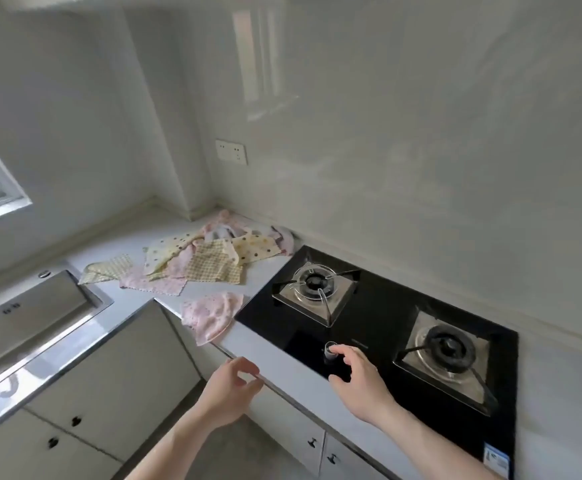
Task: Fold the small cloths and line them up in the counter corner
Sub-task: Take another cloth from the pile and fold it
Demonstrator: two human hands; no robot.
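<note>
Left hand: your left hand (229, 388) hangs in front of the counter edge (275, 382), fingers loosely curled, thumb and fingertips apart, holding nothing.
Right hand: your right hand (359, 375) hovers over the front of the stove (379, 341), fingers relaxed and spread. The fingertips are at the knob (330, 351); you cannot tell from this angle whether they touch it.
Cloth pile: the small cloths (206, 258) lie unfolded and overlapping in the counter corner, against the back wall, just left of the stove. Yellow checked, yellow spotted and pink pieces are mixed together.
Stray cloth, front: one pink cloth (210, 315) lies crumpled apart from the pile, beside the stove's left edge, its lower part drooping over the counter edge.
Stray cloth, left: one yellow checked cloth (104, 270) lies at the pile's left end, near the sink (33, 317).
Stove: black glass top, two burners (315, 282), both unlit.
Wall: a socket (231, 151) sits above the pile.
</note>
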